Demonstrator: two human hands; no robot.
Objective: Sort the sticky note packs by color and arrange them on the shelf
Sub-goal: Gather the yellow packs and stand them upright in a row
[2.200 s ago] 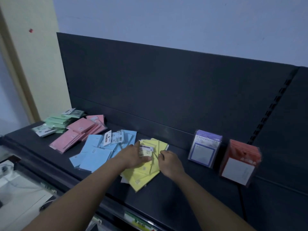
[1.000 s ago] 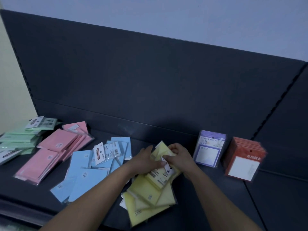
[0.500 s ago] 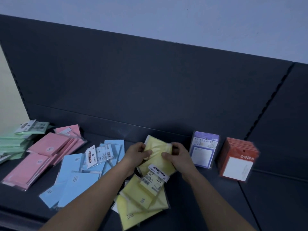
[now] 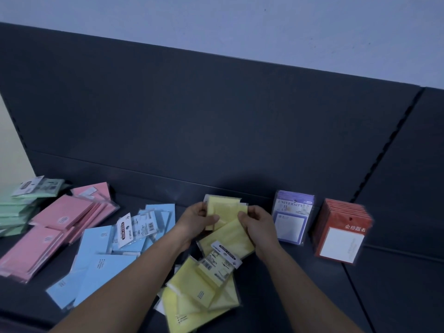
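Note:
Both hands hold a small bunch of yellow sticky note packs [image 4: 225,210] near the shelf's back panel. My left hand [image 4: 195,221] grips the bunch's left edge and my right hand [image 4: 255,223] grips its right edge. Below them a loose heap of yellow packs [image 4: 199,294] lies on the dark shelf [image 4: 276,296], one with a white barcode header. Blue packs [image 4: 101,260] are spread to the left, pink packs [image 4: 55,227] further left, and green packs [image 4: 16,205] are stacked at the far left.
Right of my hands a purple-fronted pack stack [image 4: 292,217] stands upright against the back panel [image 4: 216,121], and a red stack [image 4: 342,230] stands beside it. A seam with slots runs down the panel at the right.
Over the last second both hands lifted several yellow packs off the heap and squared them together near the back panel. The view also shifted slightly.

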